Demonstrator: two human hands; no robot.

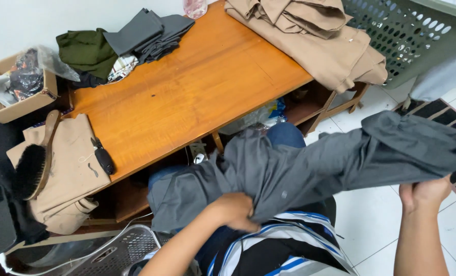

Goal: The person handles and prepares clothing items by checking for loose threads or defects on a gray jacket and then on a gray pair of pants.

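Note:
A grey garment [309,163] lies stretched across my lap, in front of the wooden table [197,92]. My left hand [235,210] grips its cloth near the middle, low in the view. Far to the right, my right hand [424,194] pinches the garment's other end and holds it up and out. The cloth hangs taut between both hands.
Folded grey clothes [148,33] and a dark green one [87,51] sit at the table's far left. A tan pile [314,36] lies at its right end beside a green laundry basket [417,36]. A brush [33,166] rests on tan cloth [69,174]; a cardboard box [13,87] stands behind.

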